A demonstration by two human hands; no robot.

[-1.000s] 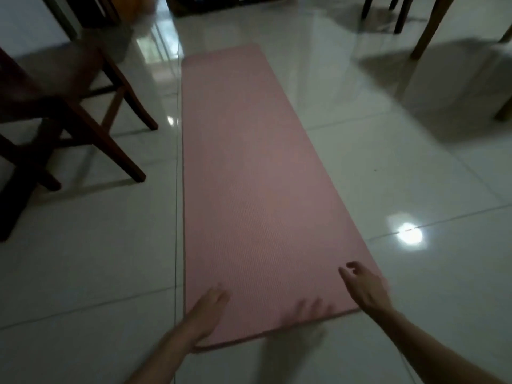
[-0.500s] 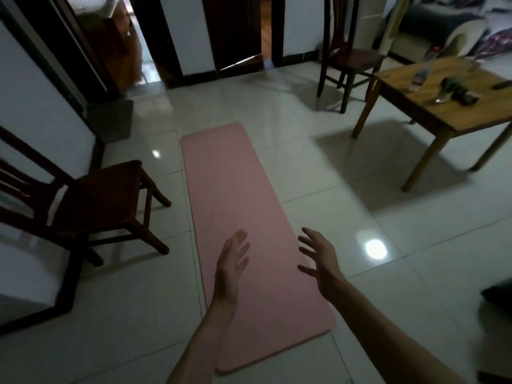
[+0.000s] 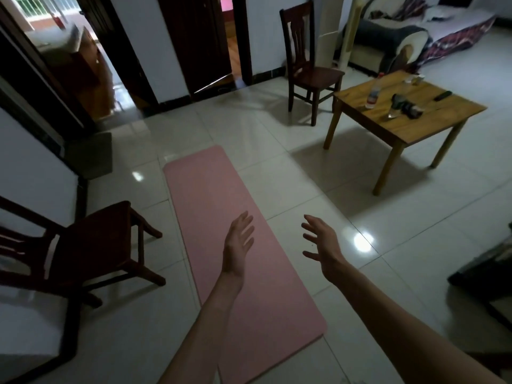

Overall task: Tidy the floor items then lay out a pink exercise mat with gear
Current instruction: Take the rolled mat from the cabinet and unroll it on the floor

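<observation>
On the glossy pale tiled floor (image 3: 277, 167), in the centre of the frame, a long pink rectangular foam exercise mat (image 3: 219, 200) lies flat and fully unrolled, running from the lower middle of the frame up toward the upper middle. Its near end has rounded corners and its long edge on the left follows a tile joint.

Above the near half of the mat, the left hand (image 3: 238, 242) is held in the air with the palm turned to the right; its fingers (image 3: 245, 225) are straight and a little apart, and they hold nothing. The right hand (image 3: 321, 242) is at the same height in the frame, over the floor just beside the right edge of the mat; its fingers (image 3: 311, 223) are spread wide and also hold nothing. Both bare forearms reach in from the bottom of the frame.

At the lower left of the frame a dark brown wooden chair (image 3: 83, 245) stands near the left edge of the mat, not touching it. At the upper right a square light wooden table (image 3: 432, 117) stands well apart from the mat; on its tabletop are a clear plastic bottle with a red label (image 3: 372, 97), a clear drinking glass (image 3: 392, 112) and a dark bundle (image 3: 410, 108) that I cannot identify. A second dark wooden chair (image 3: 307, 65) stands just beside this table, at the upper middle. A grey doormat (image 3: 91, 155) lies at the left, before a dark doorway.
</observation>
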